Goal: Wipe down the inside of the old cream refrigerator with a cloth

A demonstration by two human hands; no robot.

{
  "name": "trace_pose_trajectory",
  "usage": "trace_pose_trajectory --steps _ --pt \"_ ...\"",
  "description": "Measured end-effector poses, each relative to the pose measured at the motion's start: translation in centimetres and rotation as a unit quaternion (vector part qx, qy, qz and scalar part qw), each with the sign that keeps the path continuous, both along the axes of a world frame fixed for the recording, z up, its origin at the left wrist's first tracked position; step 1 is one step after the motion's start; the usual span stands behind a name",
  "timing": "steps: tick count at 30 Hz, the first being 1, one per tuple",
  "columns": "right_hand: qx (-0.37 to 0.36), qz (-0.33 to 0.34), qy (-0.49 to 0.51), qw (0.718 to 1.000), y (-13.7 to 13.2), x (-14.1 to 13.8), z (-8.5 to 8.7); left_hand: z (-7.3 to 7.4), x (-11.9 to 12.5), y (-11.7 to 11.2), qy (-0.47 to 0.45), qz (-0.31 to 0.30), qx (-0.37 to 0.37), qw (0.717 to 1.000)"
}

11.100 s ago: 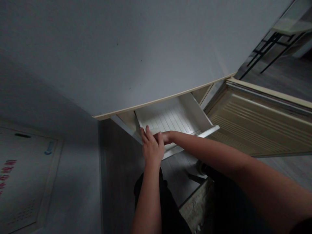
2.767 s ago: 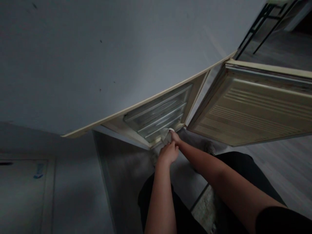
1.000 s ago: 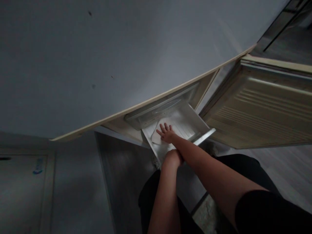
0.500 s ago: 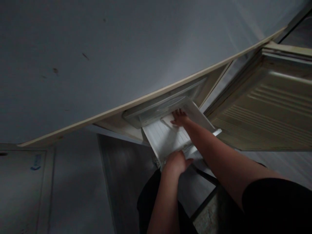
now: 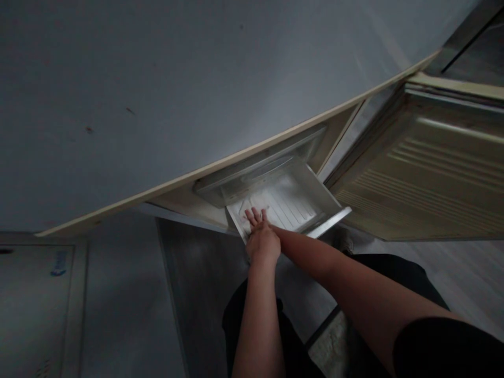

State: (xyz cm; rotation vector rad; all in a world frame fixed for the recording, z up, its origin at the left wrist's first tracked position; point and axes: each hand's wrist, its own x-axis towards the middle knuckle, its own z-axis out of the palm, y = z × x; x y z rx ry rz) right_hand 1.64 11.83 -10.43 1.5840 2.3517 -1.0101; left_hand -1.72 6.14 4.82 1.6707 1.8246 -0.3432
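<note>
A white pull-out drawer [image 5: 293, 197] with a ribbed floor juts from an open fridge-like cabinet. My right hand [image 5: 256, 216] is inside it at the near left, fingers spread flat over a pale, cloth-like piece [image 5: 260, 200] that is hard to make out against the white floor. At the drawer's front left corner is my left hand [image 5: 264, 245], closed on the front edge, its fingers mostly hidden. It overlaps the right wrist from my viewpoint.
The cabinet's open door [image 5: 441, 173], with a ribbed inner panel, stands to the right. A large bluish-grey surface [image 5: 197, 94] fills the top, edged by a cream strip [image 5: 220, 164]. My dark-clothed legs flank the space below the drawer. A pale panel [image 5: 35, 304] is at lower left.
My right hand has swept from the back middle of the drawer to its near left side, the pale piece moving along. My left hand has shifted slightly left and up.
</note>
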Motion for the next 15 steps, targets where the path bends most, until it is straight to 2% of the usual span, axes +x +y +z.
trace_pose_trajectory --steps 2,5,6,8,10,13,15 --pt "-0.005 0.051 -0.023 0.998 -0.3 0.2 0.2 0.2 -0.2 0.1 0.001 0.01 0.0 1.0" --pt "-0.023 0.032 -0.046 0.998 0.7 3.6 0.8 0.6 -0.4 -0.1 0.006 0.006 0.0 1.0" --pt "-0.028 -0.004 -0.049 0.998 1.2 5.4 1.0 0.7 -0.6 -0.2 0.009 0.009 0.005 1.0" --pt "-0.035 -0.117 -0.039 0.992 2.0 9.4 1.3 0.6 -1.0 -0.4 0.016 0.023 0.005 1.0" --pt "-0.029 -0.236 -0.022 0.971 2.2 13.6 1.6 0.4 -1.6 -0.5 0.023 0.039 -0.006 0.999" --pt "-0.011 -0.301 -0.02 0.953 1.6 17.8 1.8 -0.1 -2.3 -0.6 0.027 0.075 -0.03 0.996" --pt "-0.021 -0.309 -0.05 0.949 1.1 18.5 1.9 -0.2 -2.4 -0.5 0.015 0.096 -0.042 0.994"
